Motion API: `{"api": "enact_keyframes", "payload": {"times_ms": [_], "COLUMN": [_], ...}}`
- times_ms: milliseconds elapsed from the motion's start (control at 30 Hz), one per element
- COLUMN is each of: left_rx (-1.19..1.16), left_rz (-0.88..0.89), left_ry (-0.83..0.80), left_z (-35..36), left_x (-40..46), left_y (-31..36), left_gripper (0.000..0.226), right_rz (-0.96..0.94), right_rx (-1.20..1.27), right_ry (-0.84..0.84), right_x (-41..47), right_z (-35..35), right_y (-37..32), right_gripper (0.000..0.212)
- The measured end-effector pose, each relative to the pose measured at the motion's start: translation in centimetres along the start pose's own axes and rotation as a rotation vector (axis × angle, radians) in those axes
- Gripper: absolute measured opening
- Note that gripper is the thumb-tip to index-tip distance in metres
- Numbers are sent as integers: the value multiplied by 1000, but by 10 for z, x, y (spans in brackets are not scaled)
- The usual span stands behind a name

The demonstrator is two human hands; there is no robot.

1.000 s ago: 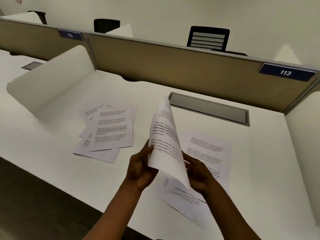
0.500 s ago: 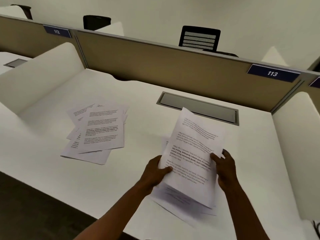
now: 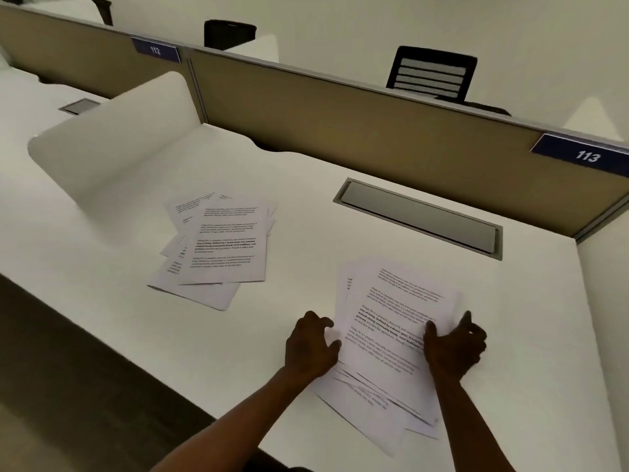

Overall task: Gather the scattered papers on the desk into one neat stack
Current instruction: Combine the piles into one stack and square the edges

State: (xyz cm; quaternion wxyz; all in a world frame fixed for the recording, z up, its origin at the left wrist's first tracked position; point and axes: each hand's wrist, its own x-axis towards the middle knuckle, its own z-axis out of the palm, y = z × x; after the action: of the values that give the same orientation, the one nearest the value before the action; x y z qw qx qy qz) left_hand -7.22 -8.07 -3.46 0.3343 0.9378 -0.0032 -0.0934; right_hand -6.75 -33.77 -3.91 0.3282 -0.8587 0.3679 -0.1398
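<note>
A loose pile of printed white sheets (image 3: 388,321) lies on the white desk (image 3: 306,185) in front of me, its lower sheets fanned out toward the near edge. My left hand (image 3: 311,342) presses against the pile's left edge, fingers curled. My right hand (image 3: 454,344) grips the pile's right edge, thumb on top of the upper sheet. A second, messier heap of printed papers (image 3: 221,243) lies apart to the left, with nothing touching it.
A grey cable hatch (image 3: 418,218) is set into the desk behind the near pile. A tan partition (image 3: 340,131) with a blue "113" label (image 3: 585,155) closes the back. White curved dividers (image 3: 112,148) flank the desk. The near edge drops to dark floor.
The sheets I held raised in both hands have come down flat onto the pile on the desk. Both hands now sit at the pile's side edges.
</note>
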Motion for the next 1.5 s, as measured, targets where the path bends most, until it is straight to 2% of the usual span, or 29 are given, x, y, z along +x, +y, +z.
{"api": "enact_keyframes", "payload": {"times_ms": [100, 200, 333, 467, 600, 767, 933, 1033, 1200, 1267, 1400, 1500], "left_rx": [-57, -108, -113, -66, 32, 131, 208, 224, 119, 16, -338, -453], "left_rz": [-66, -148, -271, -355, -453, -446, -484, -486, -531, -519, -424, -409], "left_ry": [100, 222, 340, 421, 381, 242, 126, 151, 165, 177, 150, 78], "left_z": [-21, -52, -106, -162, -206, -235, -242, -242, -244, -247, -260, -272], "left_x": [-1, 7, 31, 62, 89, 116, 141, 154, 174, 180, 190, 193], "left_y": [-19, -50, -98, -149, -193, -222, -224, -221, -219, -218, -211, -208], "left_gripper": [36, 31, 39, 53, 72, 88, 97, 101, 106, 95, 62, 59], "right_rz": [-62, -207, -330, -370, -459, -527, -686, -715, -717, -716, -717, -690], "right_rx": [-64, 30, 227, 181, 0, -222, -500, -520, -513, -491, -361, -243], "right_ry": [116, 61, -230, -536, -696, -788, -705, -668, -666, -666, -672, -688], "right_x": [-4, -22, -68, -108, -129, -148, -169, -175, -181, -182, -182, -179], "right_z": [4, 20, 58, 107, 157, 206, 229, 235, 239, 238, 233, 226], "right_y": [-15, -49, -108, -167, -221, -258, -266, -262, -255, -252, -245, -243], "right_gripper": [78, 71, 66, 66, 74, 76, 77, 78, 75, 76, 76, 67]}}
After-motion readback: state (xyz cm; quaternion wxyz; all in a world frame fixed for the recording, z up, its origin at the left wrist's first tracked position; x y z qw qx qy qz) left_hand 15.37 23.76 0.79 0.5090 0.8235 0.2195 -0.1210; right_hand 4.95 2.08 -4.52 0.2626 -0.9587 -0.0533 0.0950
